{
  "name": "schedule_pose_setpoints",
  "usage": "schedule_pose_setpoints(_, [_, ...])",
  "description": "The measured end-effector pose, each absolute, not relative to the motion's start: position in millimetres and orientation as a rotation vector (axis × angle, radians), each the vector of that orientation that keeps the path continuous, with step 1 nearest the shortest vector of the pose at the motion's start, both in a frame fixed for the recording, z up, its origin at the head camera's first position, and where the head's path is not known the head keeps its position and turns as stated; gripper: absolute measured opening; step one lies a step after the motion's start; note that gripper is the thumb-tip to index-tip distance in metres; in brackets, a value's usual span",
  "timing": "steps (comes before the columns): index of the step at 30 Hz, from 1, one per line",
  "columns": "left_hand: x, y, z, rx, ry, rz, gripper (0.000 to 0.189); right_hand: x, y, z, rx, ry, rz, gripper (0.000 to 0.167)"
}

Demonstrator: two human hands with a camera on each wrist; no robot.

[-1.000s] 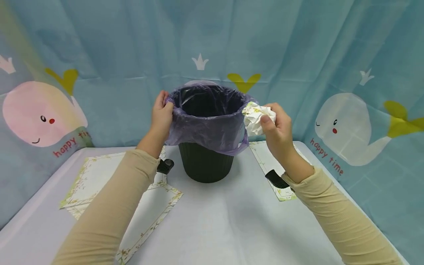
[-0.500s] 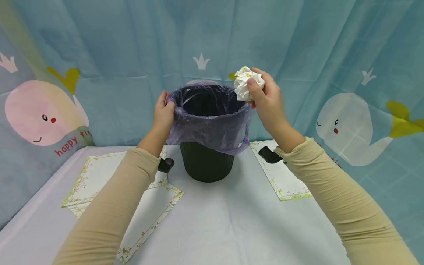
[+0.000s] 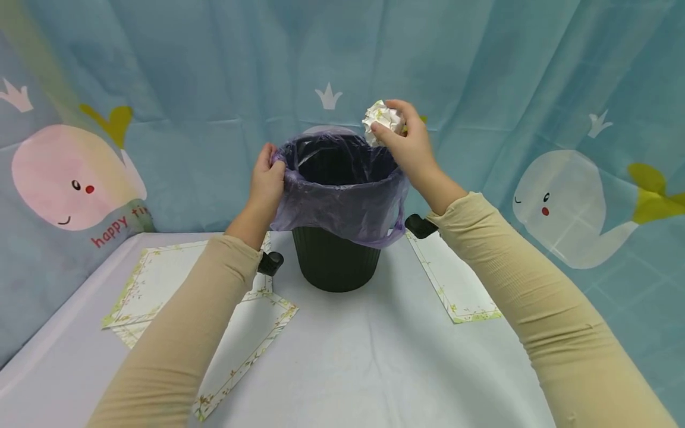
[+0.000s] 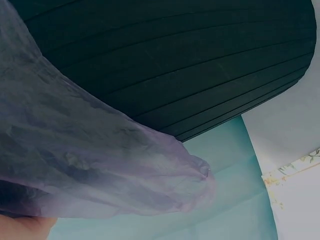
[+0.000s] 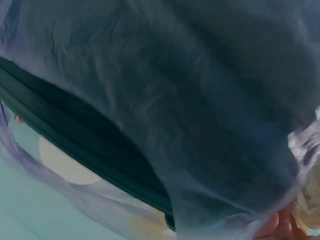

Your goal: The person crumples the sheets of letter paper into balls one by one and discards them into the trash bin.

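A dark ribbed trash can (image 3: pixel 337 261) stands upright on the white cloth, a purple plastic bag (image 3: pixel 342 208) lining it and folded over its rim. My left hand (image 3: pixel 266 184) grips the rim and bag at the left side, fingers partly hidden behind. Over the can's right rim, my right hand (image 3: pixel 409 142) holds a crumpled paper ball (image 3: pixel 381 120) between thumb and fingers. In the left wrist view the bag (image 4: pixel 110 160) hangs over the can's ribbed wall (image 4: pixel 175 65). The right wrist view shows the bag (image 5: pixel 165 100) up close, with fingers (image 5: pixel 285 222) at the lower right.
Flat sheets of paper with floral borders lie at the left, a rear sheet (image 3: pixel 166 273) and a front sheet (image 3: pixel 241 345). Another sheet (image 3: pixel 455 279) lies on the right. A blue curtain (image 3: pixel 225 89) with whale prints hangs behind and at the sides.
My right hand has risen and moved left with the paper ball, from beside the can's right side to above its right rim. The left hand keeps its grip on the rim.
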State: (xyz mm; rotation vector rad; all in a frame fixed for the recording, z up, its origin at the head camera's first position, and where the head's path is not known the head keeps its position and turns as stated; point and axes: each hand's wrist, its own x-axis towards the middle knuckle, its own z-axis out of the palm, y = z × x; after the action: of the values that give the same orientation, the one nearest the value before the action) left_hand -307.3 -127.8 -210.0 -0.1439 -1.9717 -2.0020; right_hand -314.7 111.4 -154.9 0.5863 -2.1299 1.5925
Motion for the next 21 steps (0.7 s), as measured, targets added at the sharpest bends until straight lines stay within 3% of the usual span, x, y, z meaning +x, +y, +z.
schedule_pose_setpoints(10, [-309.2,-127.3,-210.4,-0.134,-1.963,-1.998,0.062,-325.8,116.2,-155.4,0.669,-2.554,1.203,0.073])
schedule_pose_setpoints(21, [-310.0,-127.1,-210.3,-0.134,-1.992,-1.977,0.063,-320.9,129.3,-162.6,0.626,-2.500,1.224,0.060])
